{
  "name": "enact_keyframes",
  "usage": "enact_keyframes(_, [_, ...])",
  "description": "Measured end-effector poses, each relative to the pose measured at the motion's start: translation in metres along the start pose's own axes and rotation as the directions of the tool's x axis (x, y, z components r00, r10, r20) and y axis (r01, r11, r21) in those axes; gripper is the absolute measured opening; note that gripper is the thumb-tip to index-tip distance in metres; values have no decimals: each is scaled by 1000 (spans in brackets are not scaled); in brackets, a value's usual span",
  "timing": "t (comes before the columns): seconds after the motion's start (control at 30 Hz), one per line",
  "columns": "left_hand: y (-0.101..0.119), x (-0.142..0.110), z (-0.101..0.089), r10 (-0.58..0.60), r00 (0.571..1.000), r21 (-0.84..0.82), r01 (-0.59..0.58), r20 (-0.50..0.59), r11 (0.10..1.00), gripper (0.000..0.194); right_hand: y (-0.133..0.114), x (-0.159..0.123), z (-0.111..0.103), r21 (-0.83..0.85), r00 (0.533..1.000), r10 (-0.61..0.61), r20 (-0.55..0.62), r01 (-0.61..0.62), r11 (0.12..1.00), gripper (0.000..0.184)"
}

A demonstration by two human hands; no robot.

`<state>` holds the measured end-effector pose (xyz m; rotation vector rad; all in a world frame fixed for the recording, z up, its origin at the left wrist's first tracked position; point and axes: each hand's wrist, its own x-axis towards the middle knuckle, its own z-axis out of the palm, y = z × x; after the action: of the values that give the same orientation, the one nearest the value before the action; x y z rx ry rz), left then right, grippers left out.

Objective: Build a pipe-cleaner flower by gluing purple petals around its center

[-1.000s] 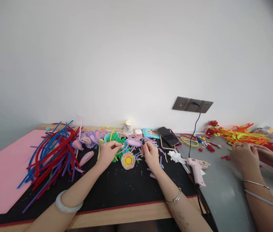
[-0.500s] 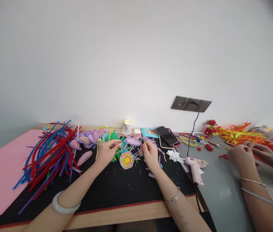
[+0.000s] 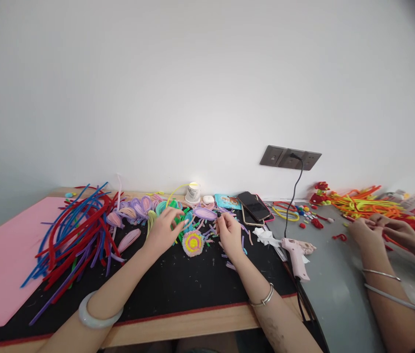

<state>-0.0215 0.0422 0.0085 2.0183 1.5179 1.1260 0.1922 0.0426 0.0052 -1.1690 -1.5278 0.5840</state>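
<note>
My left hand (image 3: 165, 229) hovers over green pipe cleaner loops, its curved fingers apart and nothing visibly between them. My right hand (image 3: 228, 235) is closed in a pinch at the end of a lilac pipe cleaner petal (image 3: 205, 214), a long oval loop. A small dark thing (image 3: 218, 214) shows at those fingertips; I cannot make out what it is. Between the hands, on the black mat (image 3: 193, 289), lies a round fuzzy piece (image 3: 193, 243) with yellow and pink rings and a pale edge. Short cut pipe cleaner pieces are scattered beside it.
Red and blue pipe cleaners (image 3: 78, 235) are heaped at left by a pink sheet (image 3: 5, 264). A paper cup (image 3: 193, 193) and phone (image 3: 253, 206) stand near the wall. At right are a corded glue gun (image 3: 296, 257) and another person's hands (image 3: 380, 233).
My left fingers have spread from a pinch, and the pinkish strip beside them no longer shows there. My right hand keeps its pinch, with the lilac petal shifted slightly right.
</note>
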Motion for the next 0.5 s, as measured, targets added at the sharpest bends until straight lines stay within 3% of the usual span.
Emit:
enact_keyframes(0.1, [1,-5,-1,13,985,38,-20,172,999,18,0,0,-1,11,1000,14,-19,-14,1000,31])
enact_keyframes(0.2, [4,-11,0,0,963,43,-12,271,999,21,0,1,0,45,999,40,-22,-39,998,31])
enact_keyframes(0.37, [7,-14,10,-19,945,-47,36,327,998,28,0,4,3,211,988,153,-23,-145,967,20])
enact_keyframes(0.5, [4,-13,20,-72,955,-182,128,288,975,34,1,8,4,346,969,248,-16,-228,910,21])
